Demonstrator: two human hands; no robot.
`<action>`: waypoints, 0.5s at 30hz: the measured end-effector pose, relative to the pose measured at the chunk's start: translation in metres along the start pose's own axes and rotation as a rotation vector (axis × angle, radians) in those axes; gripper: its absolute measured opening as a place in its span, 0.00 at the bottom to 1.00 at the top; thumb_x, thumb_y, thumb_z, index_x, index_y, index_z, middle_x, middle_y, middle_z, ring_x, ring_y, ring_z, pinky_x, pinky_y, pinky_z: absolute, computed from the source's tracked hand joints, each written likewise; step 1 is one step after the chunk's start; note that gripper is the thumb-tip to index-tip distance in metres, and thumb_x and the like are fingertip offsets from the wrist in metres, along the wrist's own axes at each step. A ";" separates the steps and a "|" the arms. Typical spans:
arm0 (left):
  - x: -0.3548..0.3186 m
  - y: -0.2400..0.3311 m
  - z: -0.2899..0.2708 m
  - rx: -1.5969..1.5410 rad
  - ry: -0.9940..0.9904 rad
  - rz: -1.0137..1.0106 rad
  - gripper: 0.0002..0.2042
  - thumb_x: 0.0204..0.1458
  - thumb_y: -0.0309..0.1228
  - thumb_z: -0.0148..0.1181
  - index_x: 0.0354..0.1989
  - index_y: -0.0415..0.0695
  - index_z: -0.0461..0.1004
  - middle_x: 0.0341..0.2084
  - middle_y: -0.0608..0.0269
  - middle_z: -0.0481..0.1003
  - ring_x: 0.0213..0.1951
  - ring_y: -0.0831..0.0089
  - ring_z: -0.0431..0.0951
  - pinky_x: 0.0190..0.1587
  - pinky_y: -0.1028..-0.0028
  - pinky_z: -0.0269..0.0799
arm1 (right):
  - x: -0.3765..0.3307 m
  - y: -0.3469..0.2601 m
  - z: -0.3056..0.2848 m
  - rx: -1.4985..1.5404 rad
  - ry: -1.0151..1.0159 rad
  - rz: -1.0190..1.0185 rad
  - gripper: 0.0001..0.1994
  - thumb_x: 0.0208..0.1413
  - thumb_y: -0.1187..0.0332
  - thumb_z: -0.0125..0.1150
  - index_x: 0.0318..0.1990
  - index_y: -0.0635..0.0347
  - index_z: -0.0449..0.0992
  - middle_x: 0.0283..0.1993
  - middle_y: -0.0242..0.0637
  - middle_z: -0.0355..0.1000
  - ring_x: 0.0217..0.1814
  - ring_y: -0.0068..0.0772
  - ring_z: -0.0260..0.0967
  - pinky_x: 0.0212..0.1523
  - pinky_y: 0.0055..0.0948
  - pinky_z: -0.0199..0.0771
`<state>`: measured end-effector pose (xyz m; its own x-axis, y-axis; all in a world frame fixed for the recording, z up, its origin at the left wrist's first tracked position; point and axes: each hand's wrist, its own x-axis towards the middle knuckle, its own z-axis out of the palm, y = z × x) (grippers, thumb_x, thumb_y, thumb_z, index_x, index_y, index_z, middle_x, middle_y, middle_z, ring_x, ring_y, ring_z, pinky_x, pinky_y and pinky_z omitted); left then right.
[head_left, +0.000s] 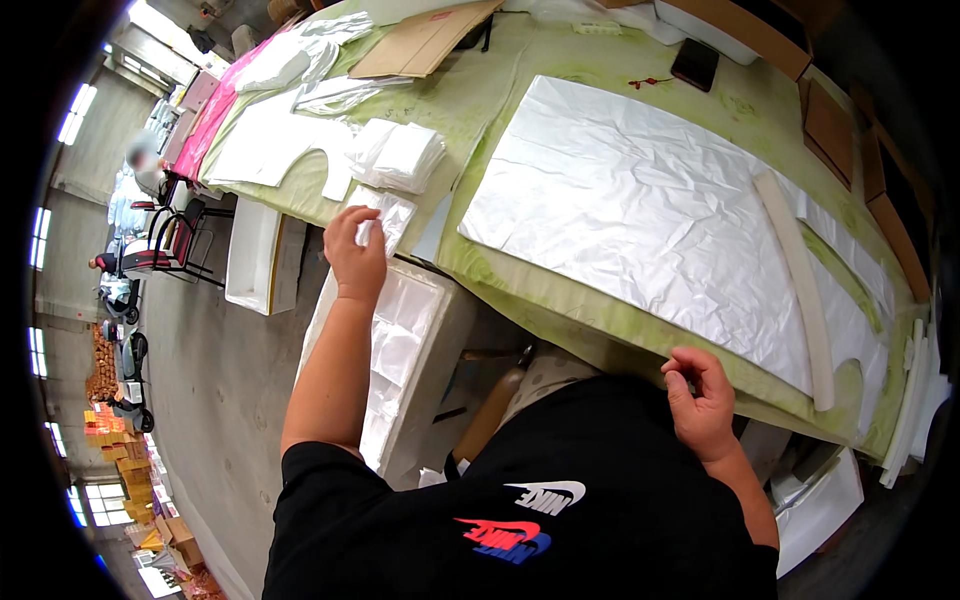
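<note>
Head: crinkled sheet (640,215), perhaps plastic

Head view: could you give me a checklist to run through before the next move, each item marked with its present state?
1. Left hand touching the small white packet: cannot tell; it is right at the packet, but contact is unclear.
2. Right hand free: cannot tell; it is curled by the table's near edge, with nothing visible in it.
3. Large silvery-white sheet smooth: not ok; it is spread out but creased.
4. Sheet uncovered: not ok; a pale curved strip lies across its right part.
5. Dark phone off the sheet: ok; it lies beyond it on the green cloth.
</note>
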<state>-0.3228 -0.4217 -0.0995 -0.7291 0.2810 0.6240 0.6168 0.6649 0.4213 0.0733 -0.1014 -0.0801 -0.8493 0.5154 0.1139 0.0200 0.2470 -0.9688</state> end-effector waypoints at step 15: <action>-0.010 0.002 0.041 0.154 0.026 -0.356 0.25 0.59 0.46 0.61 0.64 0.55 0.70 0.71 0.63 0.62 0.76 0.46 0.45 0.71 0.34 0.31 | -0.006 0.000 -0.012 -0.018 0.021 -0.051 0.10 0.60 0.80 0.62 0.47 0.63 0.76 0.38 0.36 0.76 0.39 0.26 0.74 0.42 0.24 0.75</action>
<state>-0.3261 -0.3945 -0.1317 -0.8807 -0.0022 0.4737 0.2732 0.8146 0.5117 0.0850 -0.0950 -0.0785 -0.8385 0.5184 0.1678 -0.0134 0.2882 -0.9575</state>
